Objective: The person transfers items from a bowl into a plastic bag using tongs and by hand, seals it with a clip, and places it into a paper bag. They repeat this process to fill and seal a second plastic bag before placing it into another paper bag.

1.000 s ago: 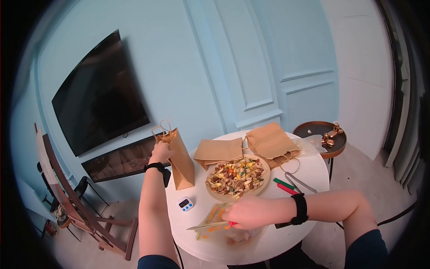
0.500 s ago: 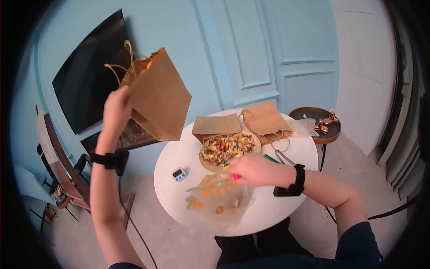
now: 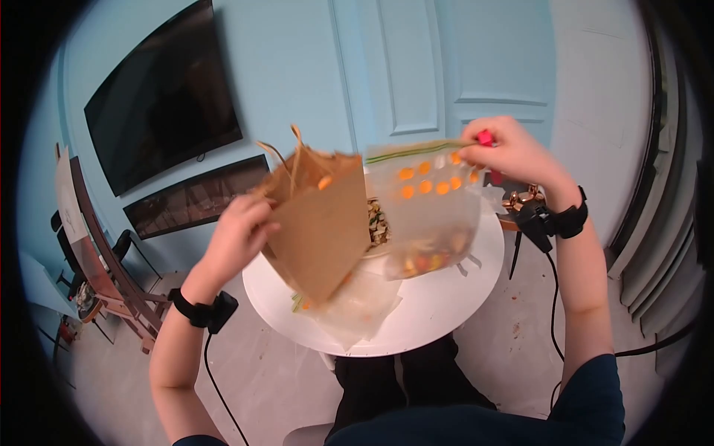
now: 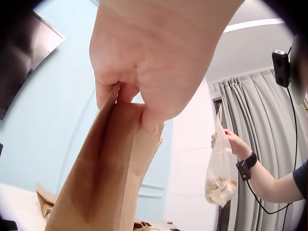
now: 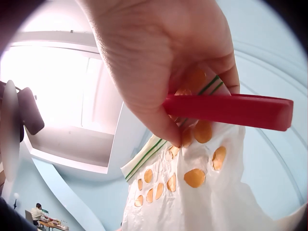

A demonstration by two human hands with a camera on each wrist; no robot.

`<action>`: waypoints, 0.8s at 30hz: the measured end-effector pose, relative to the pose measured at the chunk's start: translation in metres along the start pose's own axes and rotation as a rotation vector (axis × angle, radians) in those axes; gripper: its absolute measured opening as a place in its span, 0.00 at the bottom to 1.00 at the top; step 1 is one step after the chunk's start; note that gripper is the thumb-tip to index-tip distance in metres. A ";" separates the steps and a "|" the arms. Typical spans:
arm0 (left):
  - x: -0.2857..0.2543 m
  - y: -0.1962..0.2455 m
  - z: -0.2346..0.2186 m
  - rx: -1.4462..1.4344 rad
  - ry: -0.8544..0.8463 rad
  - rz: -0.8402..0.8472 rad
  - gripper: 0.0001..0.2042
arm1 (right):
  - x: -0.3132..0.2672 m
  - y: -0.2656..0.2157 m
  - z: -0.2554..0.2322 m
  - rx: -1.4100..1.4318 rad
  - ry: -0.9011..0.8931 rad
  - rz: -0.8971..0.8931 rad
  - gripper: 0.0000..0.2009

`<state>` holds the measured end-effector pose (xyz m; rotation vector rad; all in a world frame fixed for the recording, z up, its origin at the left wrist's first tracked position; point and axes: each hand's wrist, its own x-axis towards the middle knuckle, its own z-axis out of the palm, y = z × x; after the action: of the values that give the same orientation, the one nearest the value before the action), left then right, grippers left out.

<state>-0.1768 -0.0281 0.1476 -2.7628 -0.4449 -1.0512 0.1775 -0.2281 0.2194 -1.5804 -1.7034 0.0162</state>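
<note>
My left hand (image 3: 239, 236) grips the side edge of a brown paper bag (image 3: 320, 223), tilted in the air over the table; its twisted handles point up. In the left wrist view, fingers and thumb pinch the paper (image 4: 103, 168). Raised at the right, my right hand (image 3: 517, 152) pinches the top corner of a clear zip bag (image 3: 431, 215) with orange dots and mixed pieces at its bottom. A red clip (image 5: 231, 110) is in the same hand, seen in the right wrist view. The two bags hang side by side.
Below, another clear bag (image 3: 361, 305) lies on the round white table (image 3: 446, 320). A plate of mixed pieces (image 3: 378, 223) is mostly hidden behind the bags. A small side table with copper-coloured objects (image 3: 524, 197) stands at the right.
My left hand has lifted the paper bag off the table and brought it toward the middle. My right hand has risen from the table to the right with a clear bag.
</note>
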 end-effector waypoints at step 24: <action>-0.045 0.024 -0.004 -0.415 -0.436 -0.074 0.06 | 0.143 -0.085 0.085 0.264 -0.524 -0.310 0.10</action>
<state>-0.2034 -0.0618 0.1198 -3.3858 -0.4203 -0.5958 0.0742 -0.0842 0.2792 -1.1625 -2.2264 0.5171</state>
